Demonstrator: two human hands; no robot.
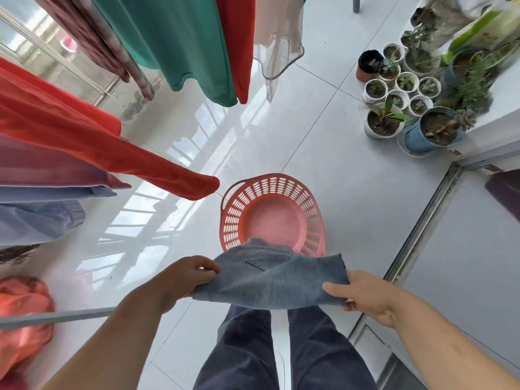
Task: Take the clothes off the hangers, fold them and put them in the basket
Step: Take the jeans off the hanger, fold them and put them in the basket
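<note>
A folded pair of light blue jeans (270, 280) hangs between my two hands above the near rim of a round red plastic basket (312, 204) that stands on the floor with nothing inside. My left hand (185, 277) grips the left edge of the jeans. At the right edge, my right hand (363, 296) pinches the cloth between thumb and fingers. More clothes hang to the left and at the top: an orange-red garment (84, 144), a green one (174, 43), a red one (236, 38) and a sheer pale one (278, 38).
Several potted plants (405, 108) stand on the white tiled floor at the right, beside a white ledge. A metal door track (422, 226) runs along the right. A red bag (22, 313) lies at the lower left. My legs in dark trousers (281, 350) are below the jeans.
</note>
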